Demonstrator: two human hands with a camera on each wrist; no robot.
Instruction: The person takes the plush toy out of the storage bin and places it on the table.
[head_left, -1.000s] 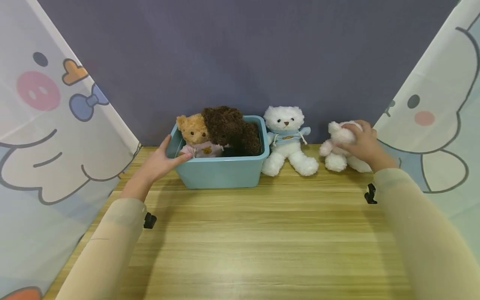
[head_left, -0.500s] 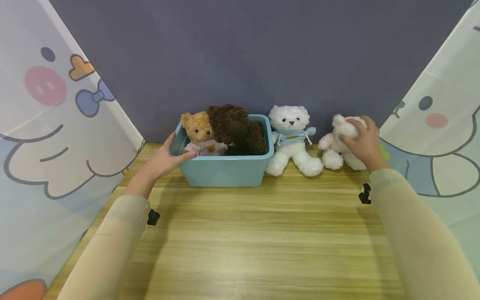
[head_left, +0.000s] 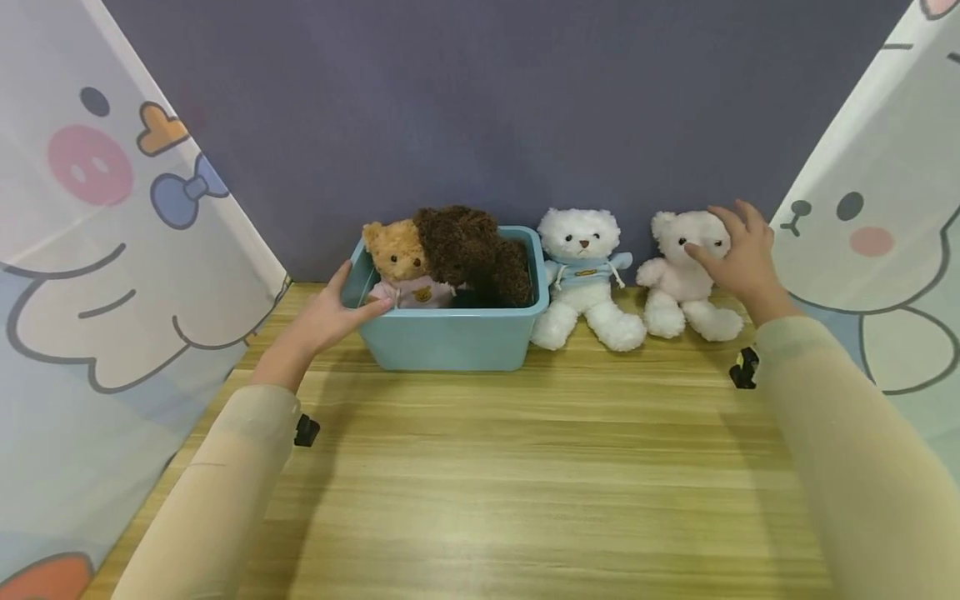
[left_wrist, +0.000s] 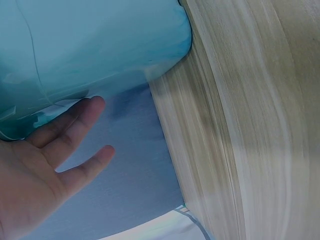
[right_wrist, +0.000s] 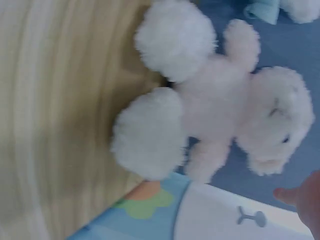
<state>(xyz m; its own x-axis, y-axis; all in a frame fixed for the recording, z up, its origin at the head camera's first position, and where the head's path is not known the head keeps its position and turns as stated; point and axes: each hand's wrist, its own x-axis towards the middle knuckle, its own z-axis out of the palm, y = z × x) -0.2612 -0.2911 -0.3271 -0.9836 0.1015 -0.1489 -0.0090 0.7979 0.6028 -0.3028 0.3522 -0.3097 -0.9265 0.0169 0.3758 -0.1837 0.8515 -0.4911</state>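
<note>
My left hand (head_left: 318, 323) rests at the left front corner of a light blue plastic bin (head_left: 450, 342), its thumb along the front rim. In the left wrist view its fingers (left_wrist: 75, 131) extend fairly straight along the bin's outer side. Inside the bin sit a tan teddy bear (head_left: 395, 252) in a pink top and a dark brown, curly plush (head_left: 457, 246). My right hand (head_left: 742, 254), fingers spread, hovers by the head of a white teddy bear in pale pink (head_left: 682, 279), overlapping it in the head view. This bear sits upright against the back panel, facing forward.
Between bin and pink bear sits another white teddy bear (head_left: 581, 279) in a light blue hoodie. A dark grey panel (head_left: 480, 108) stands behind them. Cartoon-printed sheets flank the wooden table (head_left: 487, 467) on the left and right.
The pink bear has straightened from a turned, leaning pose to face forward. My right hand has come off its head, up and to the right. The left hand stays on the bin.
</note>
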